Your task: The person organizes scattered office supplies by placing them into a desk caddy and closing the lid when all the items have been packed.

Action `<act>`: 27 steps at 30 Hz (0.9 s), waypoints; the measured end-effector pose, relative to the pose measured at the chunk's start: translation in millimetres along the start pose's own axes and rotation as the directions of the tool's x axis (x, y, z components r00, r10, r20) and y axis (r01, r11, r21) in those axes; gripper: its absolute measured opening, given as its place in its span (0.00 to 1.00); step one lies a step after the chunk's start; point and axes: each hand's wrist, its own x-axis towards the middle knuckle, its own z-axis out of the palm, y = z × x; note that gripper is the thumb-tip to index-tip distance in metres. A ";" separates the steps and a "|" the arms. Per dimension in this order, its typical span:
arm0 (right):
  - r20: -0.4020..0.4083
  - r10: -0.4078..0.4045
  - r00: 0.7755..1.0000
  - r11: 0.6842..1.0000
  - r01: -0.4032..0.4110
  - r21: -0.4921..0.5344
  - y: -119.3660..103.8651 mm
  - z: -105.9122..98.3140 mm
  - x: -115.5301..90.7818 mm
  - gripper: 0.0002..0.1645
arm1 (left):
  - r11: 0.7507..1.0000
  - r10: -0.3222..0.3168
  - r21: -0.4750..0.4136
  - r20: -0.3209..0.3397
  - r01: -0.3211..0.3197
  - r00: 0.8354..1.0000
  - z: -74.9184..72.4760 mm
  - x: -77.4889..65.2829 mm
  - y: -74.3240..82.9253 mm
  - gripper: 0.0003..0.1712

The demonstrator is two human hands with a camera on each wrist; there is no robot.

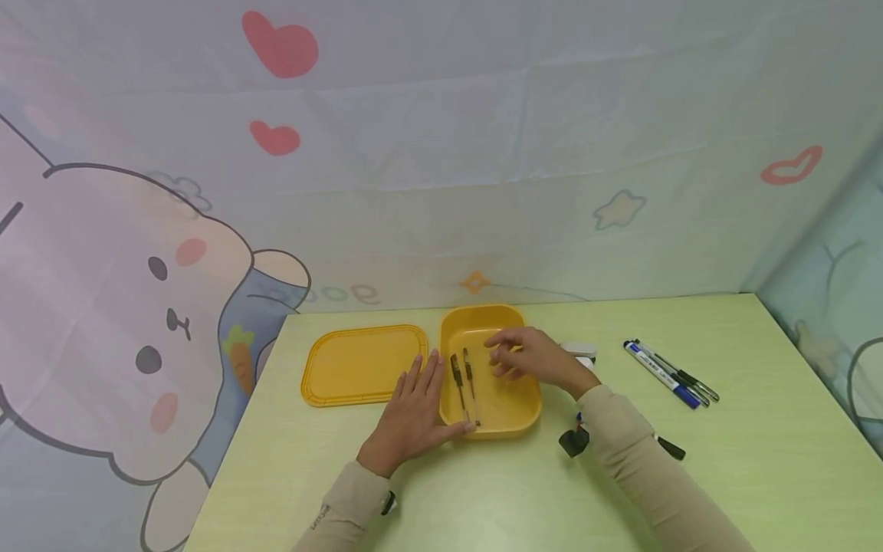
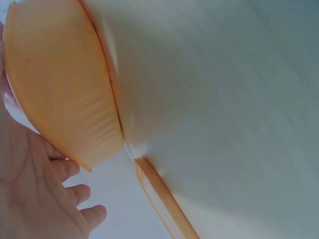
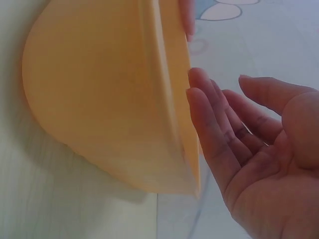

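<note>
A yellow plastic box (image 1: 507, 414) stands on the table with two dark-gripped pens (image 1: 457, 376) lying along the left of its floor. My left hand (image 1: 411, 414) rests against the box's left rim, fingers spread and straight, thumb over the near left corner. The left wrist view shows that palm (image 2: 30, 184) beside the box's outer wall. Above the right part of the box hovers my right hand (image 1: 527, 359), fingers loosely bent. From the right wrist view, the thumb stands apart from the fingers (image 3: 214, 134) and nothing is between them.
Left of the box lies a flat yellow lid (image 1: 362, 364). A blue-and-white marker (image 1: 658, 372) and several pens (image 1: 690, 381) lie to the right. Partly behind my right arm are a whitish item (image 1: 579, 349) and a black-ended item (image 1: 671, 448). A printed cloth (image 1: 441, 153) hangs behind the table.
</note>
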 end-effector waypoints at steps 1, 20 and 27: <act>0.006 0.000 1.000 1.000 0.000 -0.007 0.2 0.4 0.0 0.19 | 1.000 0.000 -0.001 -0.001 0.000 1.000 0.1 0.1 0.2 0.68; -0.001 0.002 1.000 0.998 -0.002 -0.056 -0.9 -4.9 -10.3 0.19 | 1.000 0.001 -0.005 -0.002 -0.001 1.000 2.4 0.5 -1.3 0.68; -0.031 0.012 0.999 1.000 -0.012 -0.006 4.4 -11.1 -22.4 0.19 | 1.000 -0.004 -0.009 0.001 0.004 1.000 2.5 0.7 -1.2 0.67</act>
